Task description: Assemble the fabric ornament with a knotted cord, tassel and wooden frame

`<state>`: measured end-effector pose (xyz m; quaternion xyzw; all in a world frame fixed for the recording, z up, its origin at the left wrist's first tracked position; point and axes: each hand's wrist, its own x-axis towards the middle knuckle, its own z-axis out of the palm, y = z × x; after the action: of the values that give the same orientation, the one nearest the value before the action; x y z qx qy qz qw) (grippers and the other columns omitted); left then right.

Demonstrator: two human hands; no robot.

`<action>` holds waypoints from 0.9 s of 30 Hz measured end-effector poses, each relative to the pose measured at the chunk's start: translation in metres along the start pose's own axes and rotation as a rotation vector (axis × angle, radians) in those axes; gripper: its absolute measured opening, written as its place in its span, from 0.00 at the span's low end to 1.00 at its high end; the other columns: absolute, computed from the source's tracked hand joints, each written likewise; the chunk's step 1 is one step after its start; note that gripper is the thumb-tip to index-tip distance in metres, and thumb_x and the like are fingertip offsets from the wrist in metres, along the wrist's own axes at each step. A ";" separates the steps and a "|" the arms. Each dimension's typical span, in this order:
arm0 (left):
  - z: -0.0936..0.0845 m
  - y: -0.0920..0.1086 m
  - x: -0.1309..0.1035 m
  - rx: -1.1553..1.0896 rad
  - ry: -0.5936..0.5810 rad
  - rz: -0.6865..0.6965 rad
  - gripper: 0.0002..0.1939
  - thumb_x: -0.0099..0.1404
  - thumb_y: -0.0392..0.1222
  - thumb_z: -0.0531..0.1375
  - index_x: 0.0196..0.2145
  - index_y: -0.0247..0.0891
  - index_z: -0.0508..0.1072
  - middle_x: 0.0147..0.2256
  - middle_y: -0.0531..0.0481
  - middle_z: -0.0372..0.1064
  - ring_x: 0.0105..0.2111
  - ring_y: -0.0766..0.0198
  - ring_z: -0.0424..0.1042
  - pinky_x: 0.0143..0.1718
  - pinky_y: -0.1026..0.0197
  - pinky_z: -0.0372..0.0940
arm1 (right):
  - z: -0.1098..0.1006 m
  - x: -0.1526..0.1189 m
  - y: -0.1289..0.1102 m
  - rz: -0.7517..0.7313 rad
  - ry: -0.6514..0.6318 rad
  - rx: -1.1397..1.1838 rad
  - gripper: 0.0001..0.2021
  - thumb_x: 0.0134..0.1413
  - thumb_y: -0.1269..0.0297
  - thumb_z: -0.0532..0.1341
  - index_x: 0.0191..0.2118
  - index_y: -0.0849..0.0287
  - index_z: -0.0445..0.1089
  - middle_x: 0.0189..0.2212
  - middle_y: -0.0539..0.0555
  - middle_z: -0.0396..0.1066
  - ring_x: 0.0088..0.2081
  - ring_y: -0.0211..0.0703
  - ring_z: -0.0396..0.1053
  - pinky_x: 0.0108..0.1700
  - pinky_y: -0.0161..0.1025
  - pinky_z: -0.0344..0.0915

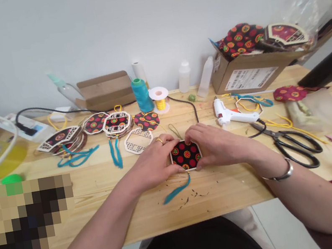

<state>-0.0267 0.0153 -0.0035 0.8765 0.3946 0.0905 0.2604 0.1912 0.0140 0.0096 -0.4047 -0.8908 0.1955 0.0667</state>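
Between my two hands is a fabric-covered ornament [187,155], black with red and orange round motifs and a pale rim. My left hand [156,160] grips its left side, fingers along the top and thumb at the lower edge. On the other side, my right hand [215,145] grips the right edge the same way. A teal tassel [177,191] hangs from the ornament's bottom and lies on the table; a thin cord loop [174,130] shows above it. Just left of my left hand lies an openwork pale frame [138,141].
Stacked ornaments [117,123] and a fan-shaped pile [61,143] lie left. Behind stand a teal thread cone [142,96] and a yellow thread spool [160,100]. A white glue gun [234,114], black-handled scissors [296,143] and a filled cardboard box [248,74] are right.
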 end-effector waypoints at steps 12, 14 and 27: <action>0.001 0.000 0.000 -0.036 0.019 -0.040 0.36 0.48 0.57 0.65 0.53 0.43 0.65 0.52 0.44 0.61 0.50 0.49 0.63 0.50 0.50 0.60 | 0.001 0.000 0.000 0.000 0.026 0.013 0.23 0.38 0.60 0.69 0.41 0.58 0.63 0.41 0.56 0.66 0.41 0.48 0.62 0.40 0.44 0.61; 0.001 0.000 0.000 -0.036 0.025 -0.039 0.37 0.47 0.58 0.65 0.53 0.43 0.65 0.51 0.44 0.61 0.49 0.50 0.63 0.49 0.50 0.60 | -0.001 -0.001 0.000 -0.014 0.022 0.031 0.25 0.39 0.57 0.69 0.43 0.59 0.63 0.41 0.57 0.66 0.42 0.49 0.62 0.42 0.45 0.62; 0.002 0.003 -0.002 0.006 0.046 -0.101 0.40 0.48 0.59 0.64 0.56 0.42 0.61 0.56 0.43 0.57 0.52 0.48 0.62 0.51 0.49 0.59 | -0.048 -0.047 0.061 0.382 0.244 -0.403 0.14 0.48 0.70 0.57 0.43 0.63 0.67 0.44 0.62 0.67 0.47 0.54 0.63 0.48 0.47 0.62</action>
<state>-0.0254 0.0116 -0.0040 0.8539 0.4446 0.0960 0.2528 0.2785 0.0291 0.0304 -0.5906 -0.8048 -0.0266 0.0537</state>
